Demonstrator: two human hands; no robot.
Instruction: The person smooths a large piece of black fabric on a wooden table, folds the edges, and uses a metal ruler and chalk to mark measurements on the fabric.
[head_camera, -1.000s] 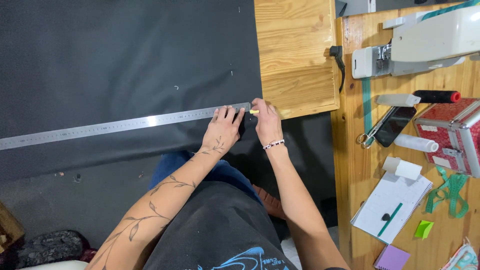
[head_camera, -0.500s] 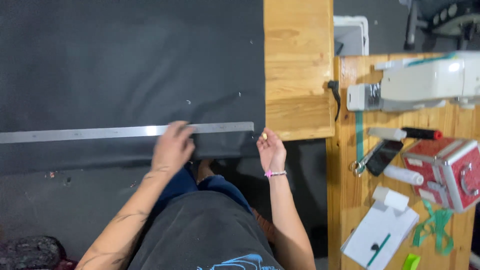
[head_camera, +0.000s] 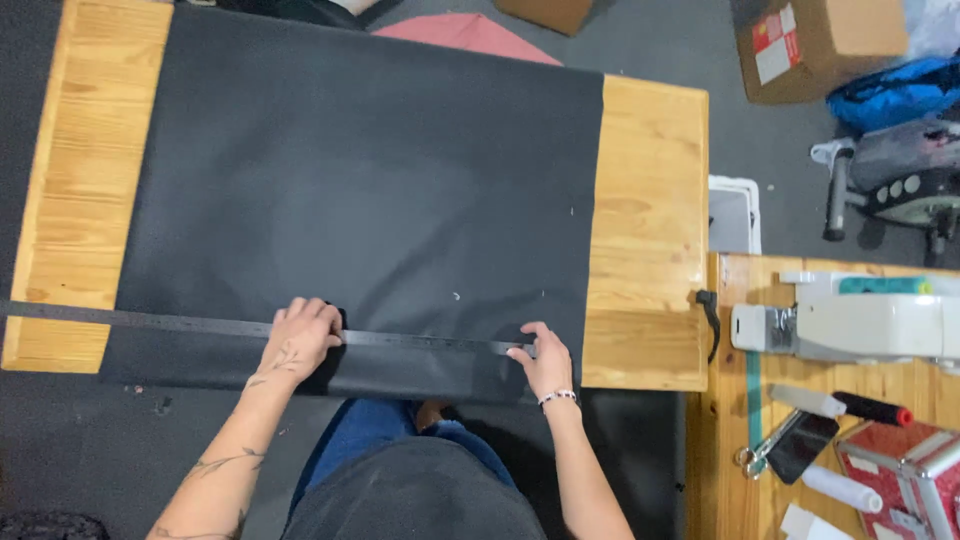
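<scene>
A large sheet of black fabric (head_camera: 370, 190) lies spread over a wooden table (head_camera: 650, 230). A long metal ruler (head_camera: 150, 321) runs across the fabric near its front edge. My left hand (head_camera: 298, 338) presses flat on the ruler around its middle. My right hand (head_camera: 543, 360) rests at the ruler's right end, fingers on the fabric and the ruler tip. Whether it holds a small marking tool is too small to tell.
A second wooden bench at the right carries a white sewing machine (head_camera: 860, 320), scissors (head_camera: 765, 450), a dark phone (head_camera: 800, 445), thread spools (head_camera: 870, 408) and a red patterned case (head_camera: 900, 475). Cardboard boxes (head_camera: 815, 40) and a blue bag (head_camera: 895, 90) sit on the floor beyond.
The camera view has pulled back and shifted left, showing the whole table. My left hand has slid left along the ruler; my right hand now touches the ruler's right end.
</scene>
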